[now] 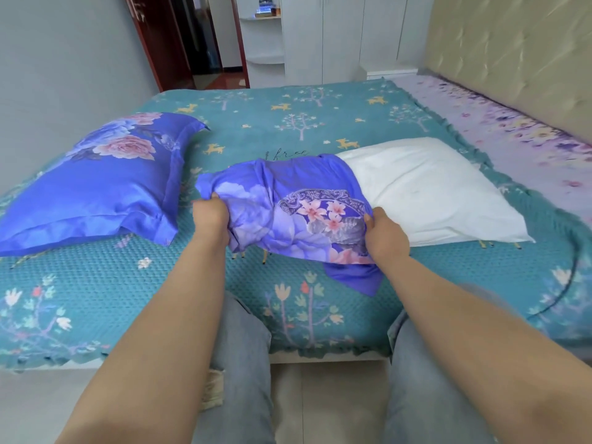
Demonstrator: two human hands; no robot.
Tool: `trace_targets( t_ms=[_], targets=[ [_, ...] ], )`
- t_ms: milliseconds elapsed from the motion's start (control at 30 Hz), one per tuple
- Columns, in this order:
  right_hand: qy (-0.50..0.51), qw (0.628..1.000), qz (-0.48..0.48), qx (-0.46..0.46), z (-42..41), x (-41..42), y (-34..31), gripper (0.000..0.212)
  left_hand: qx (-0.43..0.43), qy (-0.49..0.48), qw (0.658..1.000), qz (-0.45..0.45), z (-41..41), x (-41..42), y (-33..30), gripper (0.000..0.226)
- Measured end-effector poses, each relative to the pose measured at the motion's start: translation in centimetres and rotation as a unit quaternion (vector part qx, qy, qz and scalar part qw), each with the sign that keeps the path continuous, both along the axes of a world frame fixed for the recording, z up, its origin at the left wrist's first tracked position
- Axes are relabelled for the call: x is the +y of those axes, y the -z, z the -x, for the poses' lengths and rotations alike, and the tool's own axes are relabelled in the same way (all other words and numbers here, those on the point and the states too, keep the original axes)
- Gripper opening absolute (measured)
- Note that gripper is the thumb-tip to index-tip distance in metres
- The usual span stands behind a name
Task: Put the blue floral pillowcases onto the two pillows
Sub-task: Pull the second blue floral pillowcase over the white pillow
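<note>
Bunched blue floral pillowcase, frame centre: gripped by left hand and right hand, overlapping bare white pillow. Covered pillow, left, on bed.

White pillow's near-left end covered by bunched blue floral pillowcase. Fingers of both hands largely buried in its folds. Cased pillow cut off at frame's left edge.

Both bare forearms were stretched forward and slightly inward. The left hand was closed in a fist, knuckles up, thumb tucked against gathered cloth. The right hand was curled likewise, its thumb pinched over a fold.
</note>
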State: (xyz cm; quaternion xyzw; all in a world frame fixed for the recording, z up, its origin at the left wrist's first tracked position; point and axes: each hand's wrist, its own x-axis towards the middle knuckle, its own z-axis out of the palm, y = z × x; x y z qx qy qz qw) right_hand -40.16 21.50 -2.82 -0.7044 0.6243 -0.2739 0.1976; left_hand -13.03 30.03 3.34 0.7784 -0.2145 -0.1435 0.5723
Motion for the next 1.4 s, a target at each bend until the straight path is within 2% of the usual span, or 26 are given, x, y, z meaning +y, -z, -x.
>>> trace_targets(
  t_ms=[33, 100, 267, 333, 400, 500, 567, 633, 700, 767, 833, 967, 1033, 1133, 1200, 1300, 1367, 1400],
  targets=[
    [-0.002, 0.998, 0.014, 0.055, 0.4, -0.1, 0.2, 0.03, -0.005, -0.01, 1.0, 0.019, 0.0, -0.1, -0.4, 0.039],
    [-0.001, 0.994, 0.027, 0.109, 1.3, -0.5, 0.3, 0.03, -0.019, -0.031, 0.998, 0.042, -0.7, -0.2, -0.6, 0.041],
    [0.068, 0.989, 0.067, 0.112, 4.6, -3.3, -2.7, 0.028, -0.043, -0.086, 0.995, 0.022, -2.4, 0.9, 0.0, 0.046],
    [0.074, 0.987, 0.08, 0.117, 5.0, -3.6, -3.3, 0.03, -0.071, -0.078, 0.994, -0.025, -2.8, 1.5, 0.8, 0.048],
    [0.057, 0.989, 0.053, 0.127, 4.7, -3.4, -2.7, 0.031, -0.09, -0.033, 0.991, -0.097, -3.7, 1.8, 2.0, 0.052],
    [0.035, 0.987, 0.002, 0.155, 4.1, -3.1, -2.0, 0.036, -0.079, 0.075, 0.966, -0.235, -5.7, 2.7, 3.9, 0.063],
    [0.046, 0.987, 0.025, 0.15, 3.6, -3.0, -2.7, 0.038, -0.066, 0.088, 0.958, -0.265, -6.0, 3.1, 4.4, 0.066],
    [0.062, 0.983, 0.114, 0.13, 2.5, -2.8, -3.2, 0.036, -0.132, 0.048, 0.96, -0.242, -5.3, 2.9, 4.2, 0.063],
    [0.042, 0.973, 0.193, 0.12, 0.6, -2.3, -3.3, 0.037, -0.275, 0.014, 0.937, -0.216, -4.3, 2.6, 3.7, 0.05],
    [0.004, 0.973, 0.195, 0.125, -1.5, -2.4, -3.4, 0.045, -0.389, 0.036, 0.894, -0.22, -3.7, 1.9, 3.1, 0.04],
    [-0.009, 0.98, 0.141, 0.138, -3.2, -3.3, -4.2, 0.058, -0.412, 0.091, 0.872, -0.25, -3.4, 1.2, 2.8, 0.037],
    [-0.022, 0.986, 0.049, 0.157, -6.9, -7.1, -7.0, 0.071, -0.33, 0.189, 0.892, -0.244, -3.4, 0.1, 3.0, 0.045],
    [-0.038, 0.982, 0.008, 0.182, -9.6, -9.2, -7.8, 0.072, -0.311, 0.219, 0.887, -0.263, -3.4, -0.6, 3.2, 0.048],
    [-0.094, 0.954, -0.028, 0.283, -13.2, -12.2, -7.0, 0.074, -0.319, 0.259, 0.87, -0.271, -3.2, -0.8, 3.8, 0.051],
    [-0.115, 0.93, -0.044, 0.345, -14.6, -13.7, -6.6, 0.078, -0.294, 0.285, 0.876, -0.254, -3.7, -1.2, 4.7, 0.05],
    [-0.13, 0.907, -0.047, 0.398, -15.8, -15.6, -6.5, 0.087, -0.184, 0.283, 0.923, -0.182, -4.4, -1.9, 4.9, 0.038],
    [-0.166, 0.904, -0.066, 0.39, -16.0, -16.7, -6.3, 0.092, -0.111, 0.233, 0.953, -0.161, -4.4, -2.5, 4.6, 0.044],
    [-0.181, 0.906, -0.086, 0.374, -16.0, -17.2, -6.0, 0.094, -0.104, 0.191, 0.962, -0.163, -4.5, -2.8, 4.5, 0.047]
  ],
)
